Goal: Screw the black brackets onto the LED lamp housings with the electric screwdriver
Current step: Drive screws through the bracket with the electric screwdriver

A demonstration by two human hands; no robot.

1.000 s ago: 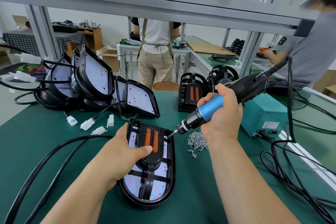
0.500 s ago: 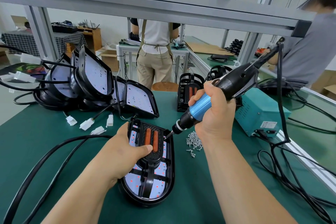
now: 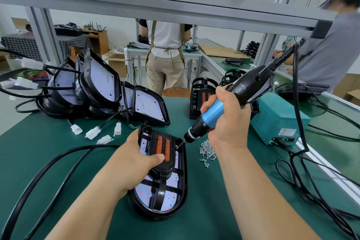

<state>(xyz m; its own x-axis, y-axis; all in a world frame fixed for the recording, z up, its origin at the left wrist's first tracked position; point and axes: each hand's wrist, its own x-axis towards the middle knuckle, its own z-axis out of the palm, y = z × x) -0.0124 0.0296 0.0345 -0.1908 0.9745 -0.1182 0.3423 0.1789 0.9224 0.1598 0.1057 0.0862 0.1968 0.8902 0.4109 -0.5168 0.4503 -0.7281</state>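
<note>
Along the far left edge of the table [image 3: 29, 142] a stack of waiting lamp housings [image 3: 97, 85] leans untouched, with white connectors [image 3: 93, 132] and a black cable [image 3: 48, 171] lying in front of it. Near the middle of the front edge the left hand [image 3: 134, 160] grips the lamp housing [image 3: 161, 206] being worked on, fingers curled over its left rim and thumb pressing down on the black bracket [image 3: 162, 163] seated inside it. This hold is the same as a second ago. The change is to the right. The electric screwdriver [image 3: 212, 117] has tipped steeper, and the right hand [image 3: 228, 121], wrapped tightly round its blue grip, has drawn inward. The bit now bears on the bracket's far right corner. That suggests a screw is being driven there, though the screw itself is too small to make out. Loose screws [image 3: 207, 150] lie just right of the housing, and the teal power box [image 3: 278, 121] sits beyond them.
</note>
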